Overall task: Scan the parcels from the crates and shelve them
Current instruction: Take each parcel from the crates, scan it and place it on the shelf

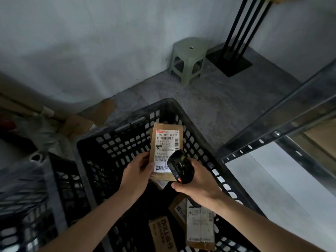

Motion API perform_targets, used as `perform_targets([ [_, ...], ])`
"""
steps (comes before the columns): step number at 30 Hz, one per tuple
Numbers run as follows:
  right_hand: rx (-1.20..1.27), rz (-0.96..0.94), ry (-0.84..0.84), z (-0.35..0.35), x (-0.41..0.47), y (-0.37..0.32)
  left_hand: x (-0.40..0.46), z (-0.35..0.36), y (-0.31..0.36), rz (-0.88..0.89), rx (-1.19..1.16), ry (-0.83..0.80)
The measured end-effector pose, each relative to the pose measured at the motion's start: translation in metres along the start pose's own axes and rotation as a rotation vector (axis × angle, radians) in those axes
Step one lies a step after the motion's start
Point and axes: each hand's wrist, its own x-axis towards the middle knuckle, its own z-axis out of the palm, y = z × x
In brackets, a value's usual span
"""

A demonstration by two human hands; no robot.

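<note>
Parcel (166, 142), brown with a white label, is pinched at its lower edge by the left hand (137, 172) above the black crate (116, 140). Over the crate too, the right hand (197, 180) grips a black scanner (181, 167), seemingly touching the label. More parcels (199, 226) lie inside.

At seven o'clock we see a second crate (23, 206) smeared by blur and cut by the edge. The scanner (181, 167) hides the parcel (166, 142) label's lower corner, its small print unreadable.

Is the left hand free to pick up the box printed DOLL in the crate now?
Probably not yet: the left hand holds a labelled parcel. The DOLL box lies uncovered below the forearms, so nothing blocks it.
</note>
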Motion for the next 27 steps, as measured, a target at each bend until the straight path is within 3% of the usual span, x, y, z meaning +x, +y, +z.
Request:
perform_targets([
  [12,0.158,-0.117,0.004,-0.017,-0.083,-0.029,-0.094,-0.019,0.041,0.136,-0.021,0.103],
  [27,0.134,-0.036,0.251,-0.042,-0.285,-0.029,-0.255,0.001,0.088,0.413,0.112,-0.170],
])
